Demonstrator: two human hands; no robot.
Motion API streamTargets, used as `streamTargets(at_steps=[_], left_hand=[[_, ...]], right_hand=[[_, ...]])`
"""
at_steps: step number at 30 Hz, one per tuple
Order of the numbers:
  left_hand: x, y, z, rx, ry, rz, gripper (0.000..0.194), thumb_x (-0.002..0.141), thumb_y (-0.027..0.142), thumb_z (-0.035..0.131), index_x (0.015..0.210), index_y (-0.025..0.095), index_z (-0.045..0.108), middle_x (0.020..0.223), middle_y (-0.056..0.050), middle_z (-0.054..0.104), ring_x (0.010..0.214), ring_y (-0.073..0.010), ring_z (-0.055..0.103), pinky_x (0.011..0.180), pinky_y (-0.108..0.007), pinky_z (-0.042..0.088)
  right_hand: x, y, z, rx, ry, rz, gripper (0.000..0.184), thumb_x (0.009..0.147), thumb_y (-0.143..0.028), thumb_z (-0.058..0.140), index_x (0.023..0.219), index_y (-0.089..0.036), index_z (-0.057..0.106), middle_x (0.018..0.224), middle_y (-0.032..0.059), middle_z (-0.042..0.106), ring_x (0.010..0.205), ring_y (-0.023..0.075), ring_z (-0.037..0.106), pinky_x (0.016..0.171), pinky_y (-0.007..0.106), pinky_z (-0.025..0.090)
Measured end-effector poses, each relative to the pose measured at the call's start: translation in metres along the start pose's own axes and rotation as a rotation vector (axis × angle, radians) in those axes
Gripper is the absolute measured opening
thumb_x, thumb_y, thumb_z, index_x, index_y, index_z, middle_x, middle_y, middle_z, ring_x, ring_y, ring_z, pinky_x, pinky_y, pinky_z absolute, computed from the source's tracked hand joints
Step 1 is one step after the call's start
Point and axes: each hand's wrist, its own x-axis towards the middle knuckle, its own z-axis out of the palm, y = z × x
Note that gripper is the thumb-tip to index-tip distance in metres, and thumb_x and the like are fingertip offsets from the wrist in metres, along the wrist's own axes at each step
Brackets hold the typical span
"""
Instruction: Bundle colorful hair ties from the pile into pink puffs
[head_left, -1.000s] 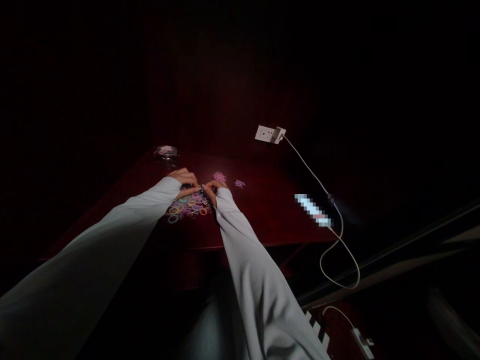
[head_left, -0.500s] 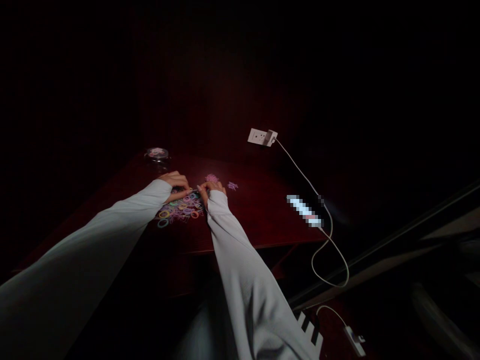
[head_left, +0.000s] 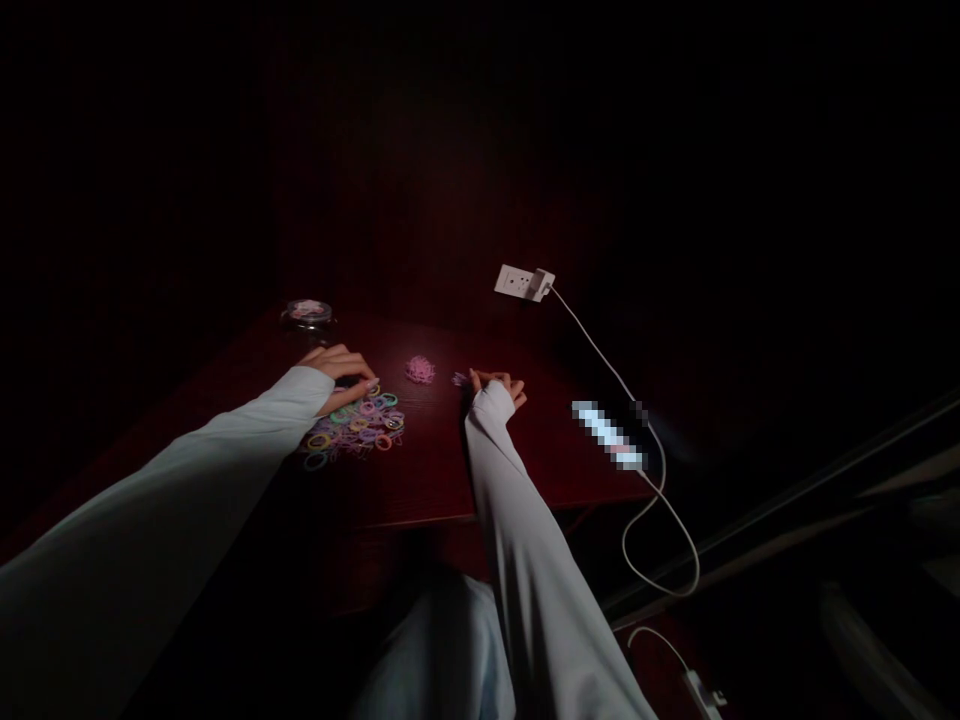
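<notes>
A mixed pile of colourful hair ties (head_left: 360, 430), thick rings and thin bands, lies near the table's front edge. Over its upper left side is my left hand (head_left: 337, 368), thumb and forefinger pressed together beside a yellow ring; whether they grip it is hard to see. Further right, my right hand (head_left: 499, 385) reaches a small heap of purple bands (head_left: 459, 380). Its thumb and forefinger are pinched at the heap's right side, the other fingers loosely bent. Anything between those fingertips is too small to make out. A round heap of pink bands (head_left: 420, 370) sits between both hands.
A clear lidded jar (head_left: 309, 315) stands at the back left of the dark red table (head_left: 420, 490). To the right lies a blurred-out phone (head_left: 609, 433), its white cable (head_left: 600, 345) leading to a wall socket (head_left: 514, 282). A power strip (head_left: 703, 692) is below.
My right hand has moved right, away from my left hand and the mixed pile, to the purple heap. My left hand stays at the pile. The view has shifted slightly.
</notes>
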Motion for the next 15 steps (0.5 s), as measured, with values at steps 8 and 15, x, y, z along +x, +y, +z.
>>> streamTargets(at_steps=[8,15], left_hand=[[0.006,-0.010,0.013,0.101,0.100,-0.129,0.039,0.105,0.052,0.051,0.092,0.026,0.078,0.097,-0.005,0.080,0.098,-0.0265,0.062,0.093,-0.041,0.040],[0.006,-0.007,0.005,0.211,0.164,-0.255,0.040,0.105,0.043,0.053,0.076,0.025,0.072,0.091,-0.004,0.081,0.095,-0.0259,0.068,0.091,-0.042,0.043]], right_hand=[[-0.018,-0.027,0.008,0.091,-0.189,-0.137,0.029,0.105,-0.040,0.064,0.100,-0.023,0.087,0.118,0.0117,0.077,0.115,0.0307,0.056,0.103,0.045,0.040],[-0.062,-0.075,0.029,0.337,-0.723,-0.656,0.038,0.083,-0.040,0.093,0.117,-0.029,0.081,0.113,0.0010,0.074,0.105,0.0193,0.067,0.100,0.030,0.048]])
